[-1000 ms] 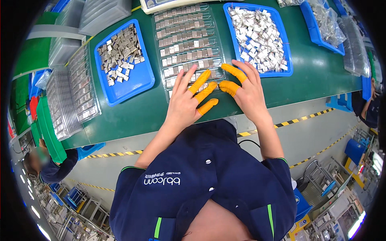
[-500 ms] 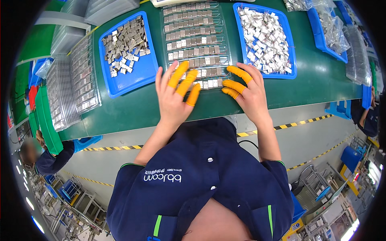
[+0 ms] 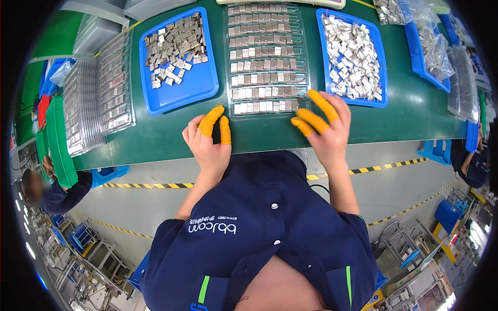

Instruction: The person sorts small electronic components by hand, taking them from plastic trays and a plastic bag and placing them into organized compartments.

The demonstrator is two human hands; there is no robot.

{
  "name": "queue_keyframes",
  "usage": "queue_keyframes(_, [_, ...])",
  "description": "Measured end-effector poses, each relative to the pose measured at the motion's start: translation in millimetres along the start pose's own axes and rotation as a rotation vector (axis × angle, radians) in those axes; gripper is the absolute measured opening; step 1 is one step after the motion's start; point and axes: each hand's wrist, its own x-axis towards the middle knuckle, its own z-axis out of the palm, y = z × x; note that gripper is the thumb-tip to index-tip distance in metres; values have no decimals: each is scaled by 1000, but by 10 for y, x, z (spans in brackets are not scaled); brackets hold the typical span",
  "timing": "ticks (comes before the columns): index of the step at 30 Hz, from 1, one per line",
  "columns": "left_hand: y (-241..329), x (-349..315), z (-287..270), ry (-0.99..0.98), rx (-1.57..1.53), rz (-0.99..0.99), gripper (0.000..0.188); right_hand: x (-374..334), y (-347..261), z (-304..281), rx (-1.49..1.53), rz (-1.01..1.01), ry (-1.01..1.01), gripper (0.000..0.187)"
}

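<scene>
A clear plastic tray [image 3: 307, 83] lies in the middle of the green table, filled with rows of small metal connectors [image 3: 264, 107] that look like USB plugs. At its near left corner is my left hand [image 3: 208, 147], fingers bent and apart, with nothing seen in it. My right hand [image 3: 332, 129] hovers by the near right corner, its fingers spread and holding nothing. Yellow-orange finger cots cover several fingertips on both hands. To the left, a blue tray [image 3: 181, 101] holds loose metal connector shells [image 3: 176, 46]. Another blue tray [image 3: 385, 88] on the right holds white-and-silver connector pieces [image 3: 353, 59].
Stacked clear trays [image 3: 85, 111] stand at the left beside a green bin [image 3: 62, 142]. A blue bin [image 3: 423, 57] with plastic bags is at the right. The table's near edge [image 3: 381, 141] runs before me. Other people sit at both sides.
Both hands have drawn back toward me from the clear tray's near rows, the left one also moving leftward off it. The whole view has shifted slightly.
</scene>
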Motion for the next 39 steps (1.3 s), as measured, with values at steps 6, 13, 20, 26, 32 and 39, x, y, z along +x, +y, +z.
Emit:
queue_keyframes(6, [-6, -57, -5, -44, -79, -60, 25, 23, -121, 190, 86, -87, -155, 22])
queue_keyframes(13, [-54, -56, 11, -39, -92, -19, 25, 36, -90, 238, 81, -67, -124, 20])
queue_keyframes(20, [-50, -70, 33, -26, -149, -86, 25, 75, -114, 95, 101, 3, -21, 26])
queue_keyframes(26, [-15, -52, 5, -117, -150, -142, 25, -65, -110, -15, -140, 212, 36, 22])
queue_keyframes(32, [-9, -81, 39, -163, -206, -155, 29, -159, -226, 136, -168, 225, 65, 17])
queue_keyframes(39, [120, -7, -8, -99, -249, -128, 31, -321, -244, 235, -160, 282, 129, 27])
